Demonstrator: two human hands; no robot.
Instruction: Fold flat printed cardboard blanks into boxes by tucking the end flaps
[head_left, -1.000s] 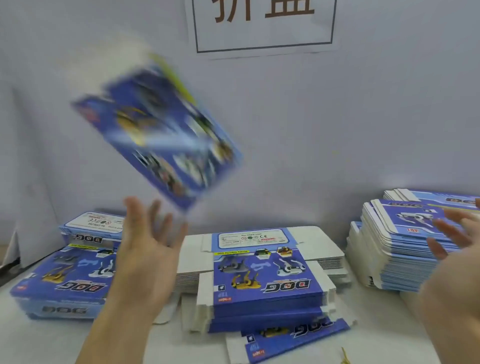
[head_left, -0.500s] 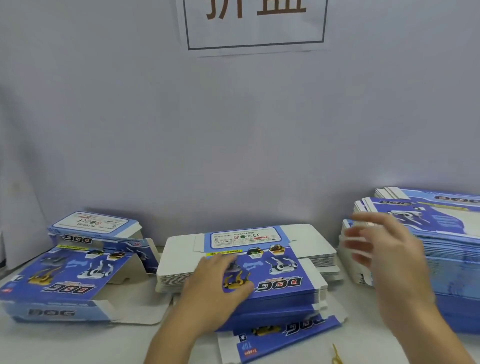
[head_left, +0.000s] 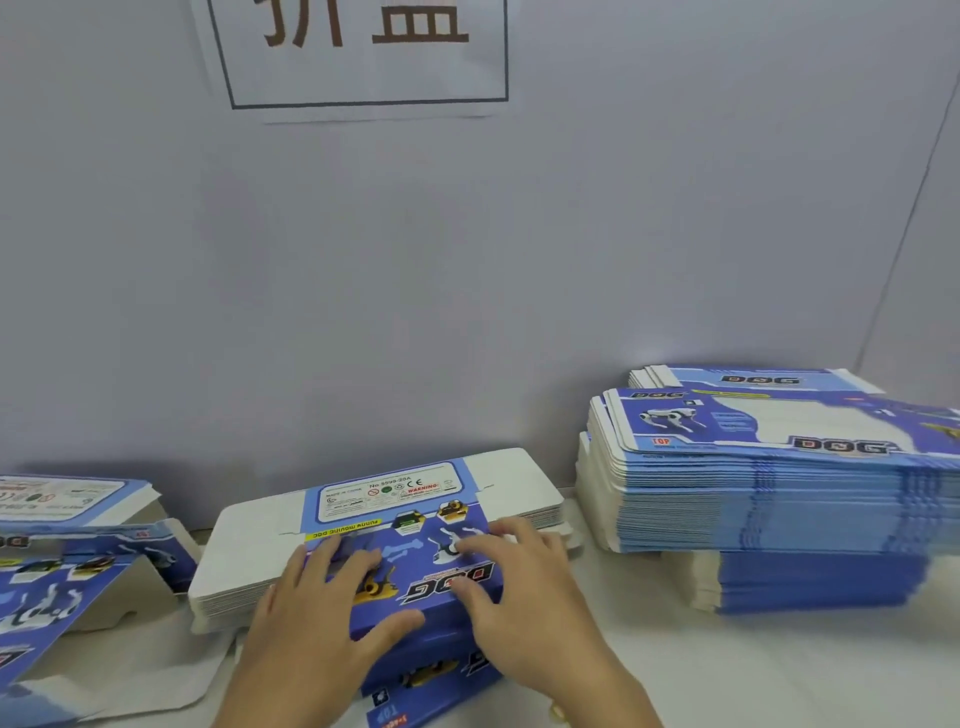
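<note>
I see both hands, left (head_left: 317, 618) and right (head_left: 514, 597), resting flat, grip released, on the top blank (head_left: 415, 551) of the middle stack.

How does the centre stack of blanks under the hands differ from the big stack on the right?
The centre stack is low, and both hands, left hand and right hand, rest on its top sheet. The right stack is much taller, untouched, its layers shifted unevenly. Both hold flat blue "DOG" printed blanks.

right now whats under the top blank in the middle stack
More flat blanks, stacked under the top blank. Both hands, left hand and right hand, rest on it. The table beneath the stack is hidden.
</note>
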